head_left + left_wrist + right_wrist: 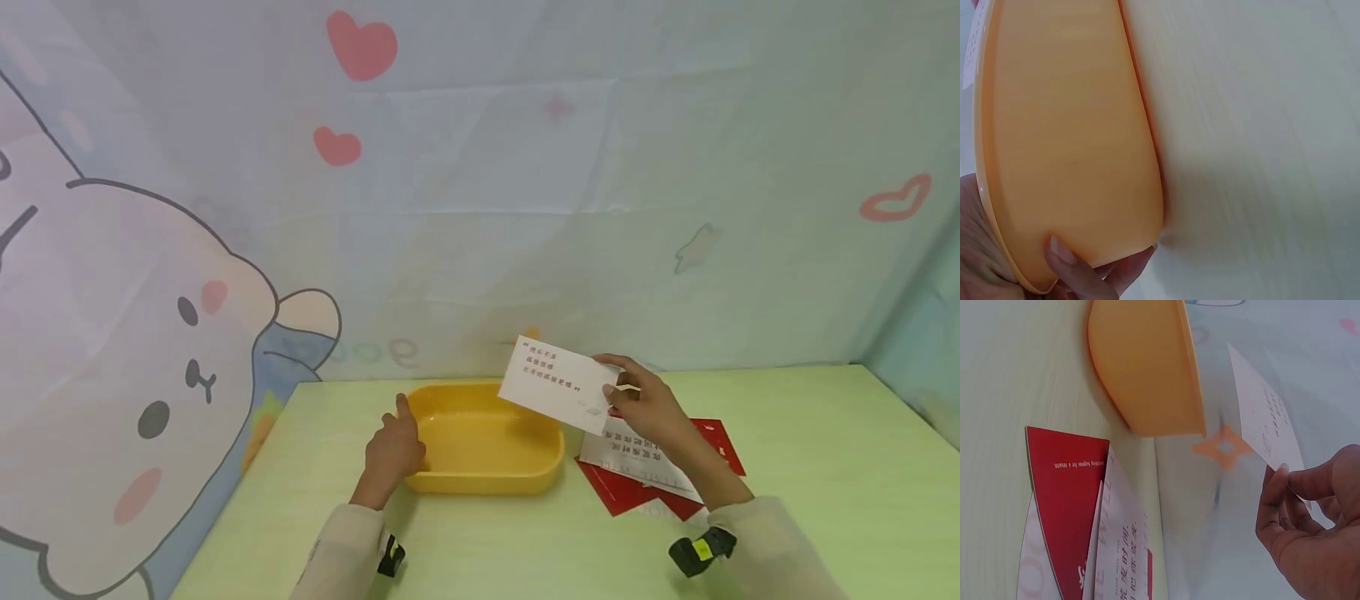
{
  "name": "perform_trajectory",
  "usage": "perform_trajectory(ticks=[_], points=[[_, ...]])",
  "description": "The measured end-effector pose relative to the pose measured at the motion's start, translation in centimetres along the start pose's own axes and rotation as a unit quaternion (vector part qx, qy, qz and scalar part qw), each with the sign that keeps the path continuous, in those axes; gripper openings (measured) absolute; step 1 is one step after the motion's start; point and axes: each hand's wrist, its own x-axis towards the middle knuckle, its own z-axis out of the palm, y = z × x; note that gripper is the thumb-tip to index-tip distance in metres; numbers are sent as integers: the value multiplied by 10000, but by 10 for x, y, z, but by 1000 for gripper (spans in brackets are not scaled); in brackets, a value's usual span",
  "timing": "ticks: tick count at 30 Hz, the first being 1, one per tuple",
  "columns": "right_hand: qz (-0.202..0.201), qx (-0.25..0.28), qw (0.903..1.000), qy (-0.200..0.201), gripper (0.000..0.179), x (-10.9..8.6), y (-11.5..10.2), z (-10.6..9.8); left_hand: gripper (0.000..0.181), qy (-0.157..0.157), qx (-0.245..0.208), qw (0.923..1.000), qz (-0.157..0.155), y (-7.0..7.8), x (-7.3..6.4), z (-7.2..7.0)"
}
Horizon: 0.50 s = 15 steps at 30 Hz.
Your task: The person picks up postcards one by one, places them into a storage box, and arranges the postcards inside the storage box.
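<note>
My right hand (651, 410) pinches a white card (558, 382) with printed lettering by its right end. The card is raised and tilted, its left part over the right side of a yellow plastic basin (487, 483). In the right wrist view, thumb and fingertips hold the card (1263, 409) at one edge. Around the basin's left end my left hand (395, 450) grips the rim; the left wrist view shows fingers (1075, 265) against the wall. Below my right hand lies a loose pile of red cards (611, 487) and white cards (630, 454), partly hidden by the arm.
The basin and cards rest on a pale green table (817, 467). Behind it hangs a cloth backdrop (480, 167) with hearts and a cartoon figure. Each wrist wears a small black camera, such as the right one (701, 550).
</note>
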Motion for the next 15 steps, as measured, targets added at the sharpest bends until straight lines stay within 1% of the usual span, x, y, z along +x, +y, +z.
perform_trajectory(ticks=[4,10,15], points=[[3,53,10000,-81,48,3,-2,7,79,53,56,10000,10,-2,-1,0],[-103,43,9998,-139,46,7,-7,15,78,104,81,9999,14,-2,1,1],[-162,-84,9996,-202,44,10,-10,23,79,103,78,9999,-7,0,3,3]])
